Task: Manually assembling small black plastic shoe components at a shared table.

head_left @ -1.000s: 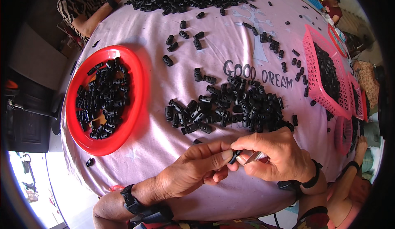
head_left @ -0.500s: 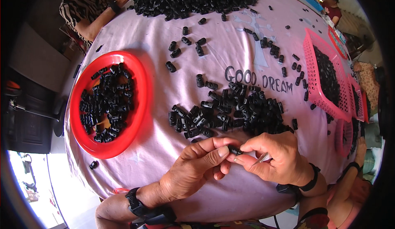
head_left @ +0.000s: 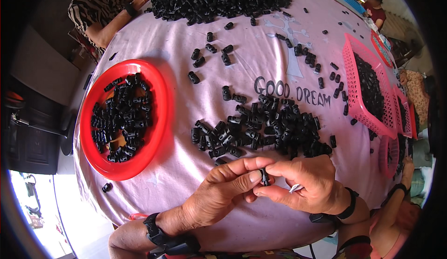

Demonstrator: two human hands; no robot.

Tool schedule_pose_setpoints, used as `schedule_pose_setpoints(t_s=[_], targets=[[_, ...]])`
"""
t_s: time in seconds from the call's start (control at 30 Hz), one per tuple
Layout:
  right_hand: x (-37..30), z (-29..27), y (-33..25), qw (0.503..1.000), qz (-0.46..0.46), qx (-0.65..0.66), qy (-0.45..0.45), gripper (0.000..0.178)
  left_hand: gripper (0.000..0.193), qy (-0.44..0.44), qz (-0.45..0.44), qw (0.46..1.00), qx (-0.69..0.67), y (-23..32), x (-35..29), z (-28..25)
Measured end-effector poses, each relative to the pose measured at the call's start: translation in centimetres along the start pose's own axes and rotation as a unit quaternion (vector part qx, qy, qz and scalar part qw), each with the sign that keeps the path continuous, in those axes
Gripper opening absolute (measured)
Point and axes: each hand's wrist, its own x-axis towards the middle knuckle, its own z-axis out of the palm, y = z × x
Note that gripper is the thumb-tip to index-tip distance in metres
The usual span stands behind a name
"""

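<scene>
Between my two hands is a small black cord lock (head_left: 265, 176), standing roughly upright. My left hand (head_left: 222, 189) pinches it with thumb and forefinger. From the other side, my right hand (head_left: 305, 184) closes on it, forefinger at its top and thumb lower down. A small pale, shiny thing (head_left: 295, 188) sticks out of my right hand's curled fingers; its kind is unclear. Just beyond my hands lies a loose heap of similar black cord locks (head_left: 260, 128) on the pink cloth. To the left, a red plastic tray (head_left: 164, 128) holds many more of them.
A large pile of black pieces (head_left: 219, 0) covers the table's far side, near another person's arm (head_left: 107, 31). Pink baskets (head_left: 352, 87) with black parts stand at the right. Single cord locks are scattered over the pink cloth (head_left: 223, 226). Another person's arm (head_left: 391, 217) is at the lower right.
The cord lock has turned from lying slanted to roughly upright between my fingers. My right hand's forefinger has shifted to its top. The tray and heaps stay put.
</scene>
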Motion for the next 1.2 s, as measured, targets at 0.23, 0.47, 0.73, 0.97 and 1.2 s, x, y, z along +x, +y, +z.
schedule_pose_setpoints(t_s=[0.23, 0.47, 0.73, 0.97, 1.2], targets=[[0.0, -0.6, -0.1, 0.993, -0.079, -0.084, 0.001, 0.039, 0.031, -0.015, 0.007, 1.000, -0.002, -0.2, 0.1, -0.3], [-0.6, -0.5, -0.1, 0.984, -0.106, -0.143, -0.016, 0.028, 0.030, -0.010, -0.005, 1.000, 0.001, -0.3, 0.1, -0.3], [-0.3, -1.1, 0.0, 0.988, 0.090, -0.058, -0.113, 0.042, 0.032, -0.010, -0.008, 1.000, -0.020, -0.4, 0.3, -0.1], [-0.3, -0.8, -0.1, 0.980, 0.121, -0.079, -0.134, 0.047, 0.032, -0.018, -0.014, 1.000, -0.020, -0.4, 0.3, -0.1], [-0.4, -0.9, 0.0, 0.975, 0.131, -0.100, -0.148, 0.052, 0.035, -0.028, -0.018, 0.999, -0.017, -0.5, 0.4, -0.7]])
